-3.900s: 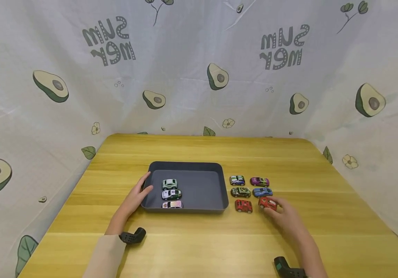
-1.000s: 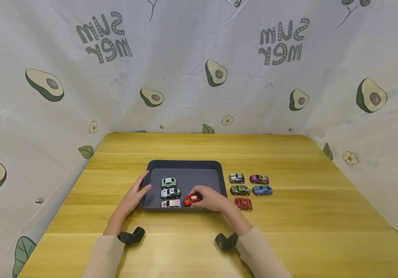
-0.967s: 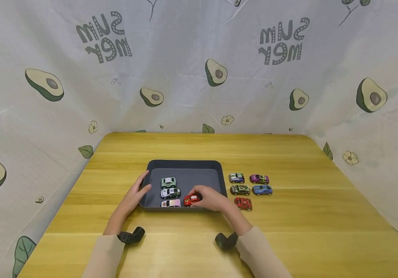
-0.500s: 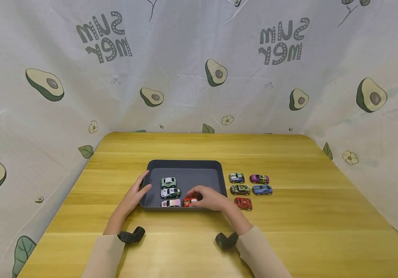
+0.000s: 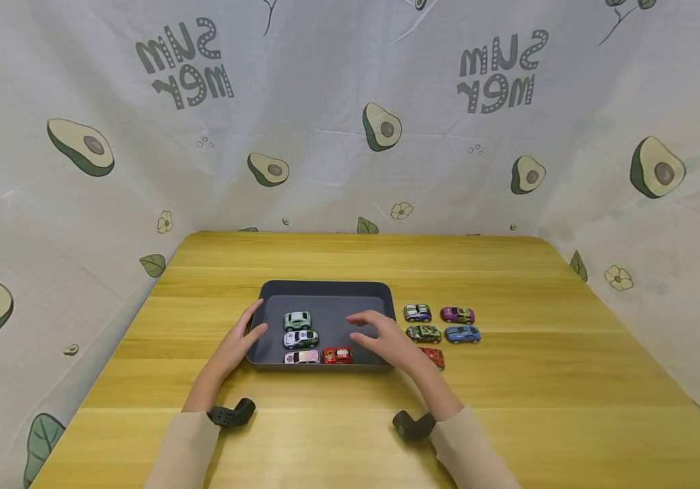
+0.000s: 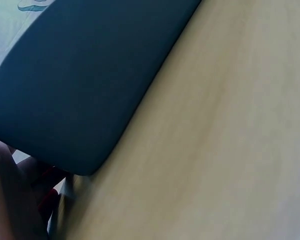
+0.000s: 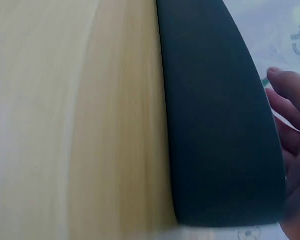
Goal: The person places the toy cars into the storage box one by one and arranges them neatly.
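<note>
A dark grey tray (image 5: pixel 325 288) lies on the wooden table. My left hand (image 5: pixel 236 345) rests at its left edge, fingers straight along the rim and thumb reaching over it. Inside, a pale green toy car (image 5: pixel 297 320), a white-and-green toy car (image 5: pixel 301 339) and a white toy car with pink checks (image 5: pixel 302 356) form a column. Beside the lowest one sits a red toy car with white markings (image 5: pixel 337 355). Over the tray's right side hovers my right hand (image 5: pixel 391 341), fingers and thumb apart, holding nothing. In the right wrist view its fingers (image 7: pixel 290 92) show beyond the tray wall.
Right of the tray stand a blue-green-white toy car (image 5: pixel 417 312), a purple one (image 5: pixel 457 314), a camouflage one (image 5: pixel 424 333), a blue one (image 5: pixel 462 334) and a red one (image 5: pixel 435 357), partly behind my right forearm. A patterned curtain (image 5: pixel 319 109) hangs behind the table.
My right hand carried the red toy car from the right of the table into the tray, let go of it, and has drawn up and right. My left hand stays put.
</note>
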The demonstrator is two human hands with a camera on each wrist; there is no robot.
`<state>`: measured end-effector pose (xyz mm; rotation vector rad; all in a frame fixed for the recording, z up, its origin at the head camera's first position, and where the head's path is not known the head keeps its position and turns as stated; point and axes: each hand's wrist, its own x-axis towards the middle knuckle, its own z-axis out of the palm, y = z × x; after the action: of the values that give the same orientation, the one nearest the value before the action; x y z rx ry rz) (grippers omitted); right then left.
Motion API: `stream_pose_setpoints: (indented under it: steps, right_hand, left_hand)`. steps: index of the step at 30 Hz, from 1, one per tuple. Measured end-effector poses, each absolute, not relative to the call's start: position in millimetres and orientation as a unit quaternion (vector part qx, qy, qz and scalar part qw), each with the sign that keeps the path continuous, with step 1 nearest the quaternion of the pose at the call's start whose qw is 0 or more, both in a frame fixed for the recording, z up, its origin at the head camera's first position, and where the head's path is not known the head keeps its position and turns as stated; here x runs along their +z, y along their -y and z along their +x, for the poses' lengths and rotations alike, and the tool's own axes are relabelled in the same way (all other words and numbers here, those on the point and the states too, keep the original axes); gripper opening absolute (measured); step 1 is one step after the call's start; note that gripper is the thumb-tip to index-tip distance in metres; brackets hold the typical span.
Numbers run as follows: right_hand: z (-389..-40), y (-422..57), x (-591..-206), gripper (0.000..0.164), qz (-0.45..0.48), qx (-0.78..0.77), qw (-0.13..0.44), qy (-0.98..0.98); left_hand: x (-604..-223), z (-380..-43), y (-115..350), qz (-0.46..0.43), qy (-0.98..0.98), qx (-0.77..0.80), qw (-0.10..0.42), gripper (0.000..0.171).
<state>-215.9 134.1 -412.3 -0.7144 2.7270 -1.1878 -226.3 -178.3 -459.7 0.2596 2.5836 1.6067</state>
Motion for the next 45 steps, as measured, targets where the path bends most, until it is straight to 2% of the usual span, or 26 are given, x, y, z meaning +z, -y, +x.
stream_pose_setpoints:
  steps: [8, 14, 27, 34, 45]
  right_hand:
    - [-209.3, -164.2, -408.2, 0.038, -0.223, -0.345, -0.048, -0.911]
    - [-206.4, -192.7, -408.7, 0.040, -0.197, -0.327, -0.081, -0.921]
    - [-206.2, -260.9, -421.6, 0.049, -0.115, -0.317, -0.077, -0.938]
    - [-204.5, -283.9, -426.7, 0.052, -0.060, -0.288, -0.052, -0.954]
    - [-208.2, -298.9, -445.4, 0.053, -0.076, -0.270, -0.096, -0.955]
  left_hand:
    - [-458.1, -226.0, 179.0, 0.085, -0.845, 0.525, 0.043, 0.060]
    - [-445.5, -218.6, 174.8, 0.079, -0.843, 0.530, 0.056, 0.060]
    - [-459.4, -225.9, 178.2, 0.085, -0.845, 0.526, 0.041, 0.059]
    - [-460.4, -226.8, 179.5, 0.084, -0.846, 0.525, 0.040, 0.059]
    - [-459.2, -225.6, 177.7, 0.081, -0.845, 0.528, 0.037, 0.060]
